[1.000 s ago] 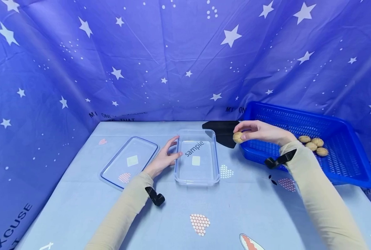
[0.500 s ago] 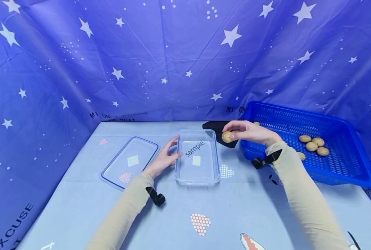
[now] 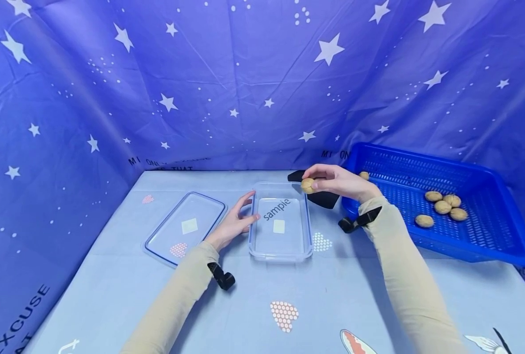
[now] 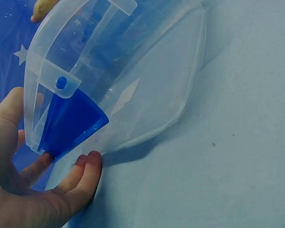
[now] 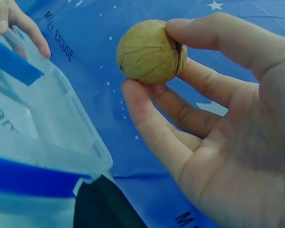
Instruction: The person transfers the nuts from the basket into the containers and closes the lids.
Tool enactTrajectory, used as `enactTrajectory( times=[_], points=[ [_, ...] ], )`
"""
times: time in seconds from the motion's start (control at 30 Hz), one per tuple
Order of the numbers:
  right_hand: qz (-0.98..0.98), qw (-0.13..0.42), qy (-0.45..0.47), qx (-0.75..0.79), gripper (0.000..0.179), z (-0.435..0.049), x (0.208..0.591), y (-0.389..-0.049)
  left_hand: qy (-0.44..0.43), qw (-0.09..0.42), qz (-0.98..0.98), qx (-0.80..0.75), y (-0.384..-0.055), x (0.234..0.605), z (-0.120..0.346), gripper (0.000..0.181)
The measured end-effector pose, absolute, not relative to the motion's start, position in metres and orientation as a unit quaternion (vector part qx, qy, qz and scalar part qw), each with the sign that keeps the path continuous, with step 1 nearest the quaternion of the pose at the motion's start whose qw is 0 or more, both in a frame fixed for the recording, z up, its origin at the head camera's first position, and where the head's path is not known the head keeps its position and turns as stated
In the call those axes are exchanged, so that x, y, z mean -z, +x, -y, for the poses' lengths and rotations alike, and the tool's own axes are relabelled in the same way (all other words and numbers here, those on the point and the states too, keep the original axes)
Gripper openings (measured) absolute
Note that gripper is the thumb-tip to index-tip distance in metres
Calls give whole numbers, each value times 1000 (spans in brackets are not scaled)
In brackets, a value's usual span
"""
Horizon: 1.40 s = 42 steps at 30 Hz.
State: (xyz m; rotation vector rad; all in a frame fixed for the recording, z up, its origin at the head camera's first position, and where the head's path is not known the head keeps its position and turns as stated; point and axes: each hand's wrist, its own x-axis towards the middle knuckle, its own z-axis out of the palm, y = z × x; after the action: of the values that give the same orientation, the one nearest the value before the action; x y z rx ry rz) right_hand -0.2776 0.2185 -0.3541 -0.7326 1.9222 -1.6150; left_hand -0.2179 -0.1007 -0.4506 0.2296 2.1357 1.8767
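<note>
My right hand [image 3: 342,184] pinches a walnut [image 3: 307,186] between thumb and fingertips. In the head view the walnut overlaps the far right corner of a clear, uncovered food container [image 3: 309,226] with blue strips along its sides. Close up in the right wrist view, the round tan walnut [image 5: 147,52] shows its seam towards the palm. My left hand [image 3: 233,225] grips the container's left side, thumb over the rim and fingers against the outer wall. The left wrist view shows this hand [image 4: 42,190] below the blue strip [image 4: 73,123].
Left of the container lies its blue-edged lid [image 3: 162,233], flat on the table. A blue perforated basket [image 3: 497,196] at the right holds several walnuts [image 3: 442,207]. A black flat piece [image 3: 323,199] lies behind the container. A starry blue curtain [image 3: 227,73] borders the table.
My right hand has carried the walnut left from the basket's near left edge to the container's far right corner. My left hand stays at the container.
</note>
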Motion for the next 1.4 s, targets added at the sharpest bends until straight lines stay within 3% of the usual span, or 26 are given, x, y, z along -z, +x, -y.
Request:
enactTrajectory(
  times=[0.43, 0.87, 1.07, 1.4],
  points=[
    [-729, 235, -262, 587, 36, -182, 361, -281, 74, 137, -742, -652, -218, 452, 101, 72],
    [-759, 183, -196, 594, 37, -142, 387, -281, 80, 154, -740, -649, -218, 449, 102, 73],
    [-744, 170, -189, 618, 38, -124, 397, -282, 84, 167, -743, -642, -206, 424, 100, 72],
    [-702, 217, -147, 662, 36, -108, 414, -283, 92, 171, -737, -647, -205, 419, 101, 72]
  ],
)
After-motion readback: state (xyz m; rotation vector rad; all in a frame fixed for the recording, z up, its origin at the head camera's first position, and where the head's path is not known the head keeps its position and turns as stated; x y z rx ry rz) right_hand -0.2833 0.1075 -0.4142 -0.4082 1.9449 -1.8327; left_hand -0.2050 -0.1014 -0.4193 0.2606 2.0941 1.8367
